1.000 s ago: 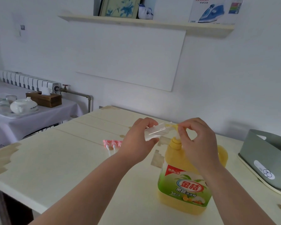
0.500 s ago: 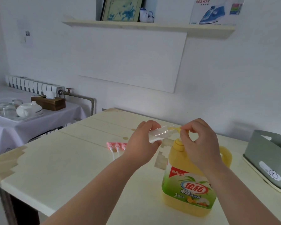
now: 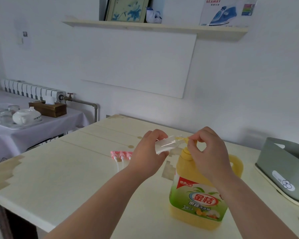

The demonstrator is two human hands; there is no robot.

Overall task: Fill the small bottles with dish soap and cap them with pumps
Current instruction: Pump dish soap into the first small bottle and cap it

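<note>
A person stands at a pale wooden table [image 3: 59, 178], both bare forearms reaching fwd. The left hand [image 3: 148, 152] has fingers & thumb curled round a small clear bottle [image 3: 166, 145]. It grips the bottle near the base & holds it above the tabletop, tipped almost on its side, mouth pointing right. The mouth meets the yellow pump spout [image 3: 186, 139] of a big dish soap jug [image 3: 197, 192], which stands upright on the table at front right, yellow w/ a green & red label. The right hand [image 3: 210, 152] is over the jug's top, thumb & forefinger pinching the spout tip, other fingers loosely curled. A bit of yellow soap shows inside the bottle's neck. Beyond the left hand, three pink pumps [image 3: 122, 154] lie side by side on the table, white tubes pointing toward the person. At far right sits a grey-green basket [image 3: 283, 168], apart from the jug. To the left, a side table w/ white cloth [image 3: 55, 125] carries a white teapot [image 3: 26, 116], glasses & a wooden tissue box [image 3: 48, 109]. A wall shelf [image 3: 154, 27] holds a framed picture & an iron's box [image 3: 226, 12].
</note>
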